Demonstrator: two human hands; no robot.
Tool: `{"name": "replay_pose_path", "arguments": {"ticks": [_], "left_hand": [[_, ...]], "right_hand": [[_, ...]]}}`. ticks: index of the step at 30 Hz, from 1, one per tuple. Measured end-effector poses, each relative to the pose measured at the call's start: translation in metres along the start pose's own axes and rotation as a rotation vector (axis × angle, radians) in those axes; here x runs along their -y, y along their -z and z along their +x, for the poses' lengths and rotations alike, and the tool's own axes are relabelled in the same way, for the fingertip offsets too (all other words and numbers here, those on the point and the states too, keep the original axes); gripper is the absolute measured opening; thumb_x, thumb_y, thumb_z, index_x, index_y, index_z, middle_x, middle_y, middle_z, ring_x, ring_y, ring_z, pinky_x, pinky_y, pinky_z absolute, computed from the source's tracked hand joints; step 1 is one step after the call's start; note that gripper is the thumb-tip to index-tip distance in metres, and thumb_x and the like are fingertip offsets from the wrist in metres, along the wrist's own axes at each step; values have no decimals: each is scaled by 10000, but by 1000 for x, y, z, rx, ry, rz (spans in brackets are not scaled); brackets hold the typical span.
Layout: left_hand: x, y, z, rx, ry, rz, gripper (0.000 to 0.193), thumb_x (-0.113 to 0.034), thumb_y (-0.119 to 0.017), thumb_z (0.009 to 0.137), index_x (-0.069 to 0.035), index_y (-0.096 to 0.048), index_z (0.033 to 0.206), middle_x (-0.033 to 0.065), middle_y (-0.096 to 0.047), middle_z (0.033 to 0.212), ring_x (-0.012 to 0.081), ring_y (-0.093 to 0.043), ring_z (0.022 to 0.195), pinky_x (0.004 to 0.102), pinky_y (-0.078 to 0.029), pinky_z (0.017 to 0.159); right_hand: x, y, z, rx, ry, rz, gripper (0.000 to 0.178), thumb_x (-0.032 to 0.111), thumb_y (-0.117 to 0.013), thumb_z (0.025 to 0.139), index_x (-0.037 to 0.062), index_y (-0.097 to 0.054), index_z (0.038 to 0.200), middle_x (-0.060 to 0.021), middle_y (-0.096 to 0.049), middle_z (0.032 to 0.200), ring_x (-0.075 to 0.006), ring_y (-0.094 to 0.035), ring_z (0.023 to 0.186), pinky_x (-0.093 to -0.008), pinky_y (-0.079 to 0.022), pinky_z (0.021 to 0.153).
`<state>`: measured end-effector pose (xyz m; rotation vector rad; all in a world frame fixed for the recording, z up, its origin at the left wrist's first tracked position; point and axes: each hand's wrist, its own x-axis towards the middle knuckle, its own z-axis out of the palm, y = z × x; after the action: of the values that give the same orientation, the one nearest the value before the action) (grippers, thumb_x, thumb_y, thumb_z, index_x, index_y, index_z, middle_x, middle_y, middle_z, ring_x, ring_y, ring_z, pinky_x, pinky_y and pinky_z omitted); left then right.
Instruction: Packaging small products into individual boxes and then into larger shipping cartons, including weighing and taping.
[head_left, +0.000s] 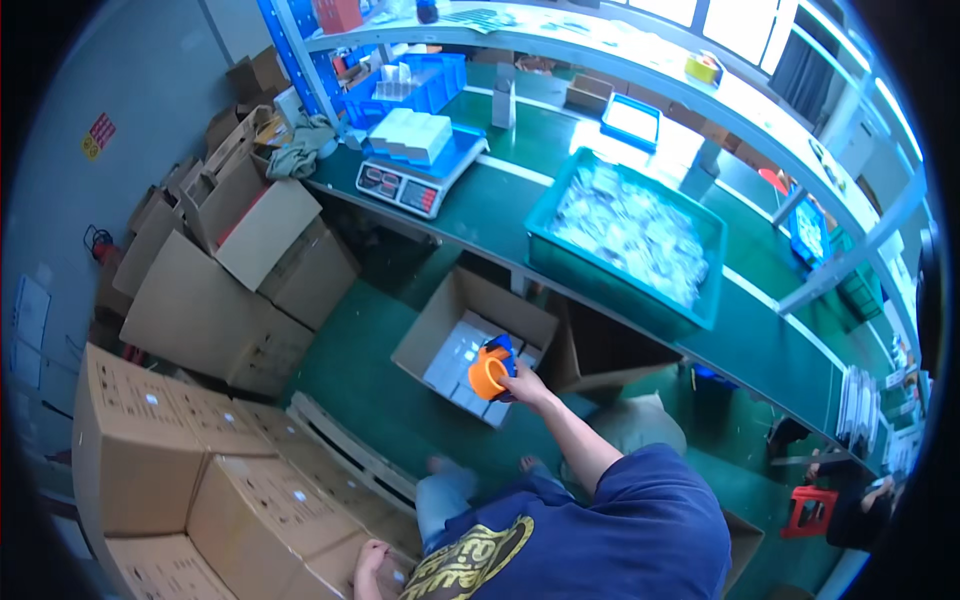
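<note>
My right hand (524, 384) is wrapped round an orange and blue tape dispenser (487, 372). It hangs over an open cardboard box (420, 347) on the floor, and white cartons (455, 355) are packed inside that box. The dispenser covers part of the cartons. Low in the picture, my left hand (371, 557) is beside a stacked brown carton (270, 500), its fingers curled in; what they hold, if anything, is hidden.
A green workbench (490, 225) carries a scale (405, 185) with white boxes and a teal tub (545, 240) of small clear packets. Sealed cartons (140, 440) stack at left, flattened and open cardboard (190, 300) behind them. A red stool (808, 512) stands right.
</note>
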<state>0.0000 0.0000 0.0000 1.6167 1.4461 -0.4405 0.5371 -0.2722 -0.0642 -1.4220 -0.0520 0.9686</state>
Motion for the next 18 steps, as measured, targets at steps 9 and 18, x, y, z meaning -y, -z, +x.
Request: {"name": "replay_pose_path", "arguments": {"ticks": [9,18], "left_hand": [[-76,36,280,79,-250,103,416,-410,-575,968,-34,-551,1146,150,-588,1113,271,-522,1064,424,-427,949],[-534,156,366,55,-788,477,252,-246,-649,893,3,-612,904,148,-649,797,255,-640,776,371,-514,747]], "right_hand": [[186,-89,200,-234,107,-130,418,280,-681,829,87,-630,1196,-35,-656,911,-108,-593,712,-257,-476,604],[413,91,180,-1118,914,-209,386,265,-778,821,31,-616,1082,-89,-633,968,-165,-618,814,-310,-510,745]]}}
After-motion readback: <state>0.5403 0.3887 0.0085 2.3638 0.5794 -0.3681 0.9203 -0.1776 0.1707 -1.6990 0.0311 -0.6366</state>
